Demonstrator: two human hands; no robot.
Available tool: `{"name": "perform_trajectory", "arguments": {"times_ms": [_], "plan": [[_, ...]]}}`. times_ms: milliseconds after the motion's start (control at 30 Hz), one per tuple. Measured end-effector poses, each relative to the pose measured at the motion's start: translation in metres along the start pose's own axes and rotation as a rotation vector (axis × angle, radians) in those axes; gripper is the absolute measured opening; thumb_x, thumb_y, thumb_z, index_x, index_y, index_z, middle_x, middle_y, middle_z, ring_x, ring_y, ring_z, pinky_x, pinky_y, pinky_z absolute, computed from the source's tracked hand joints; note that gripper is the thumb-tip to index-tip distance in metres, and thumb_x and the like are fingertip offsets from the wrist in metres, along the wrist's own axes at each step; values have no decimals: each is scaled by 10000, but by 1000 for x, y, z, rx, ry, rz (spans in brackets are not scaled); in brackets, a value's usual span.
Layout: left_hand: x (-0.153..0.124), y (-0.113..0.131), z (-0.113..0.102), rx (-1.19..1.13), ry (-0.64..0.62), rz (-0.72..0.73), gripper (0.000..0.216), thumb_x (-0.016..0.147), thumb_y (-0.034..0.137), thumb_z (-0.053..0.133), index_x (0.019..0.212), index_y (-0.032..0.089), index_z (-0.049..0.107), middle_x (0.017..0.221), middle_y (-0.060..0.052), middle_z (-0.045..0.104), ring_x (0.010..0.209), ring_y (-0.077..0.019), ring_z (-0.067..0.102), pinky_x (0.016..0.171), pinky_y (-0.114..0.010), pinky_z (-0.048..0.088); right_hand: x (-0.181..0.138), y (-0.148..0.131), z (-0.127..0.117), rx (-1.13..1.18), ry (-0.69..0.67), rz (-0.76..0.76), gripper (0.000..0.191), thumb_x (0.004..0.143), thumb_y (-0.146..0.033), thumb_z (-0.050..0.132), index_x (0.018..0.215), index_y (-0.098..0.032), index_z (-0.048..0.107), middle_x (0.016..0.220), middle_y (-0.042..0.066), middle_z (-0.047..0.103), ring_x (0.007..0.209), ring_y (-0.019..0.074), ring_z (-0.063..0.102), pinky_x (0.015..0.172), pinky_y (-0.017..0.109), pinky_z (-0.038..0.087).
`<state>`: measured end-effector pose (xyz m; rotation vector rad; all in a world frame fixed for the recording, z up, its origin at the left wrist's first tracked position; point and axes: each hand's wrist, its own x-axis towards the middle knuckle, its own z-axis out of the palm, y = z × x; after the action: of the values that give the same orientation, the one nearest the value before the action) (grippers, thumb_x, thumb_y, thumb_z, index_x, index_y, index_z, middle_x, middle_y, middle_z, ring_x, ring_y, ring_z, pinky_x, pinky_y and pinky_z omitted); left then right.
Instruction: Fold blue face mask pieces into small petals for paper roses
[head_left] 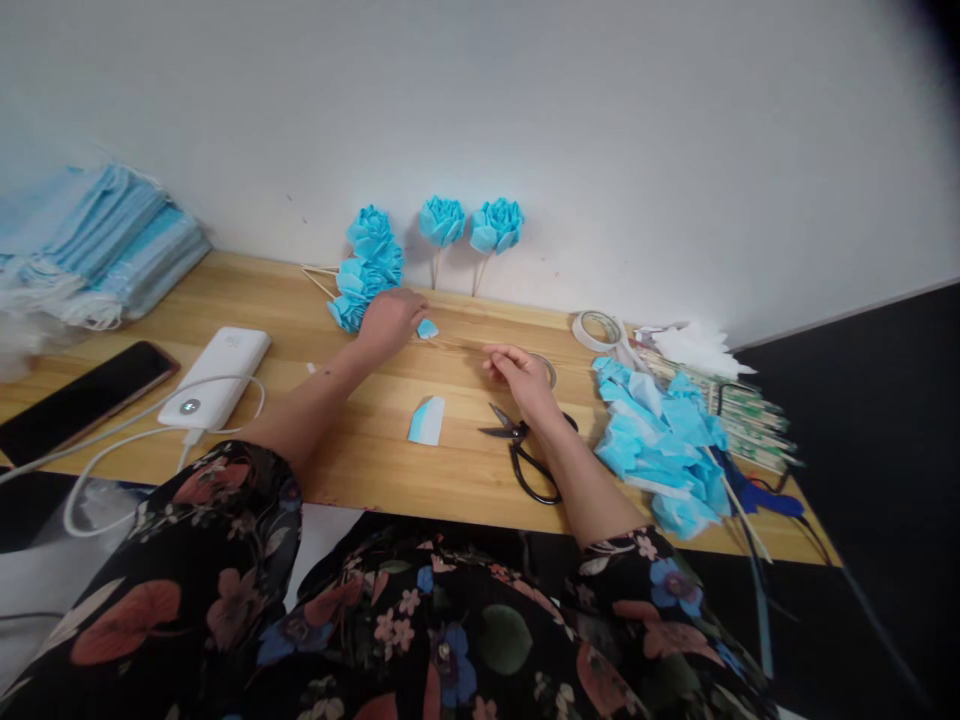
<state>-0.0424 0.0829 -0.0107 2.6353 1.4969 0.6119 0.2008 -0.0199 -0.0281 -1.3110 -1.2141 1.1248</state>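
My left hand (391, 322) is at the back of the table, its fingers bent together beside several blue paper flowers (370, 270) lying on their sides. Just right of its fingertips is a small blue piece (427, 329); whether they touch it I cannot tell. My right hand (521, 380) is closed in a pinch, with a faint thin line leading left from it, too faint to name. Under my right wrist lie black-handled scissors (517, 432), blades partly apart. A blue and white cut piece (427, 420) rests between my forearms.
Two blue flowers on sticks (442, 222) lean against the wall. To the right are a tape roll (598, 328), crumpled blue sheets (660, 440) and green-white packets (750, 425). On the left are stacked blue masks (112, 240), a white power bank (217, 375) with cable and a phone (86, 400).
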Motion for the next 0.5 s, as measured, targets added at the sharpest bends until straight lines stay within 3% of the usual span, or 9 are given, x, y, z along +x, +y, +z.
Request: {"name": "perform_trajectory", "arguments": {"times_ms": [233, 367, 500], "plan": [[-15, 4, 17, 19, -132, 255, 306, 968, 260, 500, 1157, 158, 719, 1294, -167, 661, 1225, -305, 577, 1046, -446, 420, 2, -1, -7, -65, -7, -96, 350, 805, -479, 652, 1001, -210, 760, 809, 3, 732, 672, 119, 590, 718, 276, 508], [-20, -6, 13, -4, -148, 236, 290, 951, 217, 490, 1098, 153, 732, 1217, -164, 687, 1193, -301, 593, 1063, -467, 411, 3, -8, -13, -85, -6, -160, 333, 822, -443, 649, 1026, -208, 767, 825, 6, 739, 680, 114, 596, 736, 281, 514], [-34, -2, -6, -95, -73, 158, 348, 945, 215, 476, 1202, 116, 689, 1313, -187, 650, 1263, -312, 558, 1095, -465, 392, 1, -13, -17, -80, 3, -192, 308, 831, -411, 652, 1023, -202, 771, 808, 8, 739, 683, 116, 606, 736, 285, 520]]}}
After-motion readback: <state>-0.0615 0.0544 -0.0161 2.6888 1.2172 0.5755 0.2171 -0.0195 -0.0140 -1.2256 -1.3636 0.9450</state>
